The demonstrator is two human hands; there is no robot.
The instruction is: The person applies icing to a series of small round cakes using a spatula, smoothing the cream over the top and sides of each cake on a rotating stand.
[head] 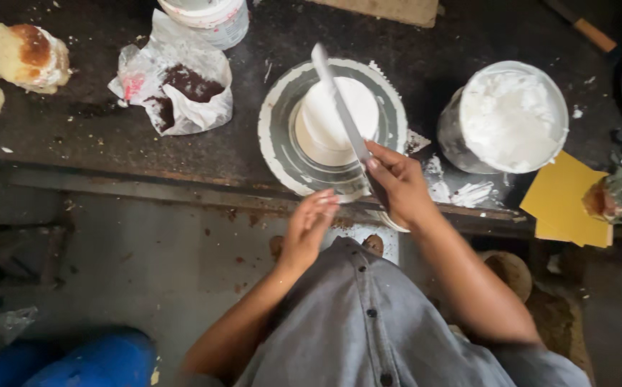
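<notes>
At the centre of the frame, the right hand (397, 183) grips the handle of a long palette knife (339, 104), its blade slanting up and left across a small white iced cake (336, 122). The cake sits on a round turntable (275, 136). The left hand (309, 226), fingers loosely curled and holding nothing, touches the turntable's lower edge.

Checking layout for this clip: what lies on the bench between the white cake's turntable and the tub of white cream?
In the head view, between turntable and tub lie dark benchtop, white smears, and the right hand holding a palette knife.
</notes>
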